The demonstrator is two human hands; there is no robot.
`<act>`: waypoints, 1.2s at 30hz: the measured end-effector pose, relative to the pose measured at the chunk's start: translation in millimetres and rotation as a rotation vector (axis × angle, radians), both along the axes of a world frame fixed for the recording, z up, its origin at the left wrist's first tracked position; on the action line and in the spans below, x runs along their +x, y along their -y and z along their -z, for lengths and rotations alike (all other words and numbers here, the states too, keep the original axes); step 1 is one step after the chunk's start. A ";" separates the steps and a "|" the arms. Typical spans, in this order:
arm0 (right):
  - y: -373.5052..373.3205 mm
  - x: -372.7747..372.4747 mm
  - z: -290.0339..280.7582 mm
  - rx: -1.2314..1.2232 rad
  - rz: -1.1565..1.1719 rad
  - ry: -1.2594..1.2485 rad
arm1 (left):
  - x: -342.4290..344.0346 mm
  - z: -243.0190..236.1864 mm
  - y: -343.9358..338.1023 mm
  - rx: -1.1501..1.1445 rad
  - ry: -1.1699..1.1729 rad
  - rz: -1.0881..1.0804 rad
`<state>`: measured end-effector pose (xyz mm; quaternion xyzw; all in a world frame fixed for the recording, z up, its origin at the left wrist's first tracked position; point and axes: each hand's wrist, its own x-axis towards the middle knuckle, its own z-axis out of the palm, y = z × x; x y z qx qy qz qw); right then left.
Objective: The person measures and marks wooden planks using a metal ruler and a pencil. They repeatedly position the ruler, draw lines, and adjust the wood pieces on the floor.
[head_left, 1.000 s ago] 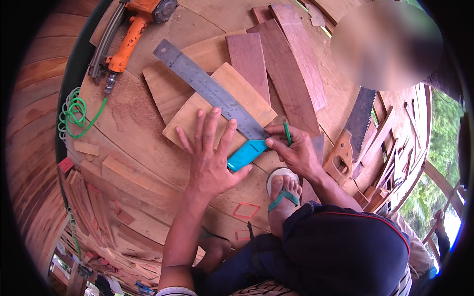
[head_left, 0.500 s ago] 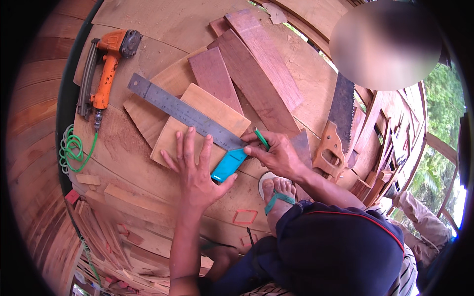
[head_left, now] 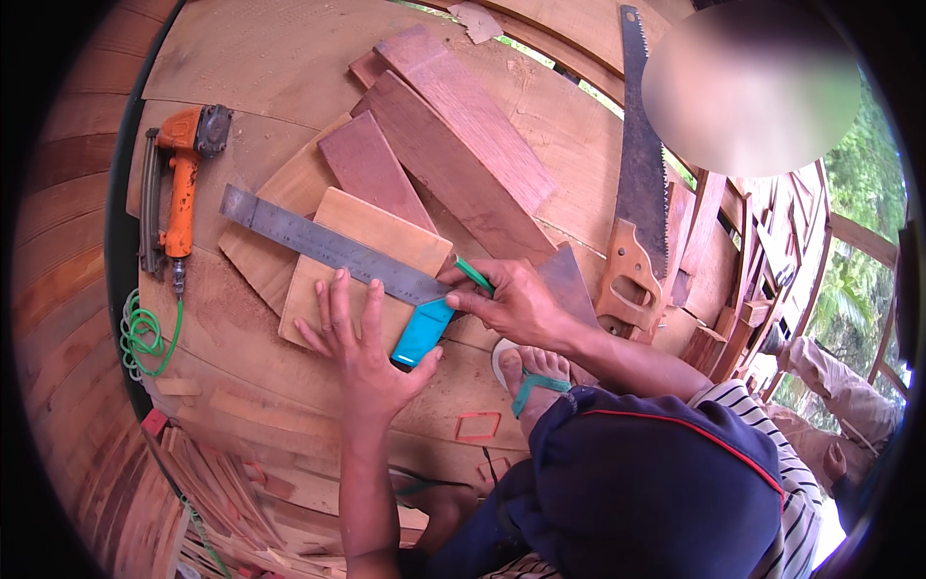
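Note:
A try square with a steel blade (head_left: 289, 227) and a blue handle (head_left: 422, 333) lies slantwise across a pale wooden board (head_left: 386, 224). My left hand (head_left: 365, 352) is spread out, its fingertips on the board along the blade's near edge and its thumb beside the blue handle. In my right hand (head_left: 511, 304) is a green pencil (head_left: 474, 276), held between bent fingers near the board's right corner. The right thumb meets the spot where blade and handle join. The pencil's marking point cannot be made out clearly.
Reddish planks (head_left: 463, 145) lie beyond the board. An orange nail gun (head_left: 181, 198) with a green coiled hose (head_left: 145, 328) is at the left. A handsaw (head_left: 639, 193) rests at the right, near a sandalled foot (head_left: 536, 374). Wood strips (head_left: 207, 482) are piled lower left.
The view has shifted, so most things sit further left, and more of the saw shows. The pencil leans flatter in my right hand. My left hand stays spread by the square.

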<state>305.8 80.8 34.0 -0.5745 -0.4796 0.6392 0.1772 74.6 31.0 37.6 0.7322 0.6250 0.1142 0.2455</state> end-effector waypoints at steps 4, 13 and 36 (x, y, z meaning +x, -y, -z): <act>-1.4 1.1 -0.6 0.002 -0.011 0.007 | 0.1 0.2 -0.5 0.014 -0.013 0.014; -1.5 0.0 -0.1 0.021 -0.007 -0.002 | -1.8 0.8 0.0 -0.004 -0.017 0.019; -4.3 0.7 -4.9 -0.053 -0.011 0.020 | -0.8 2.1 0.2 0.011 -0.033 0.014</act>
